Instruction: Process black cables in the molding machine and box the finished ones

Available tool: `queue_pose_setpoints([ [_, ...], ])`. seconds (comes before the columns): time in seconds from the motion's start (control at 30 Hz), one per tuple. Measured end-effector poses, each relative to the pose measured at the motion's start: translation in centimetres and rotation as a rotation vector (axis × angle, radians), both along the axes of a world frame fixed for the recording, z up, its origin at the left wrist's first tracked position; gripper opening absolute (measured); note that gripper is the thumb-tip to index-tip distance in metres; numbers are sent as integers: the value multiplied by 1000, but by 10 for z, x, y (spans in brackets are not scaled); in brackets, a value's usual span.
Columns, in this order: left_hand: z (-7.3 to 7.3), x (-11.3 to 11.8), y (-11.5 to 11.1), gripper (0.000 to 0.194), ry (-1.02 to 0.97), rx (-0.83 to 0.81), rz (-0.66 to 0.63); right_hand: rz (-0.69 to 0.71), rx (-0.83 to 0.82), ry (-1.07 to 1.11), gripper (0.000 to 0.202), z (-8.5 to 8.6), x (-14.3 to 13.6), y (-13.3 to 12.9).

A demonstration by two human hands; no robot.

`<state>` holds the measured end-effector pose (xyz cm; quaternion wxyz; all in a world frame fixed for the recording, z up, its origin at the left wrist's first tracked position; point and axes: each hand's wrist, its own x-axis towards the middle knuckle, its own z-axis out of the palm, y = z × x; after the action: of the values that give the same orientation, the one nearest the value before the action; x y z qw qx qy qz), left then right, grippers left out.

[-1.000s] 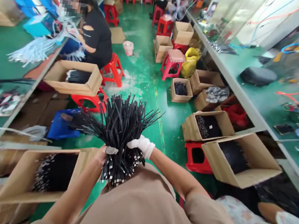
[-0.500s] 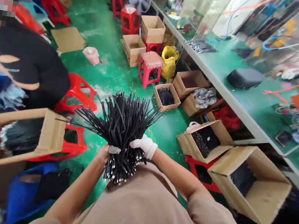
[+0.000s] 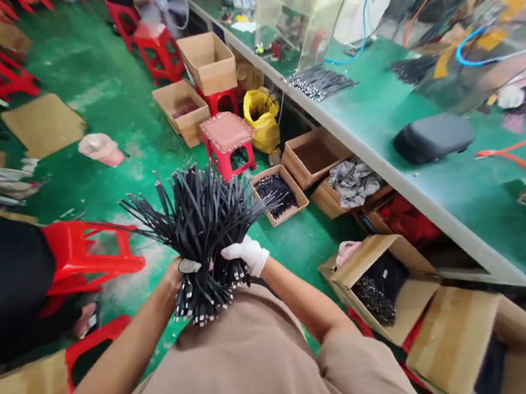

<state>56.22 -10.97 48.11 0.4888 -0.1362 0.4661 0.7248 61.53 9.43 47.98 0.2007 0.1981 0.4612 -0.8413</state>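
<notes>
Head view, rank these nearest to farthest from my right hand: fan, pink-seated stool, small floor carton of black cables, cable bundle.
1. Cable bundle: against the right hand.
2. Small carton: on the floor ahead.
3. Pink-seated stool: beyond the carton, slightly left.
4. Fan: farthest, ahead and left.

The left forearm point(image 3: 138, 333) angles up and inward to the left hand point(image 3: 179, 270), its thumb point(image 3: 189, 266) in a pale cover and most of its fingers hidden. Opposite, the right forearm point(image 3: 300, 298) slants in from a tan sleeve point(image 3: 364, 377); the right hand point(image 3: 248, 253), gloved in white, sits slightly higher, thumb pointing left, both hands clasped near the chest.
</notes>
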Motion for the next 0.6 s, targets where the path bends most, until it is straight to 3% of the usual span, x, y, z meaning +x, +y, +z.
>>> queue_pose_setpoints([
  [0.17,-10,-90,71,24,-7,-7,-66,-141,-113,-62,51,-13,-67,61],
  [0.37,-52,-187,174,30,-65,61,-167,-385,-97,-107,54,-45,-136,143],
  [0.5,-76,-243,236,35,-175,126,-229,-455,-46,-264,43,-62,-177,194],
  [0.6,-87,-276,270,33,-254,148,-255,-481,-5,-316,36,-75,-203,224],
])
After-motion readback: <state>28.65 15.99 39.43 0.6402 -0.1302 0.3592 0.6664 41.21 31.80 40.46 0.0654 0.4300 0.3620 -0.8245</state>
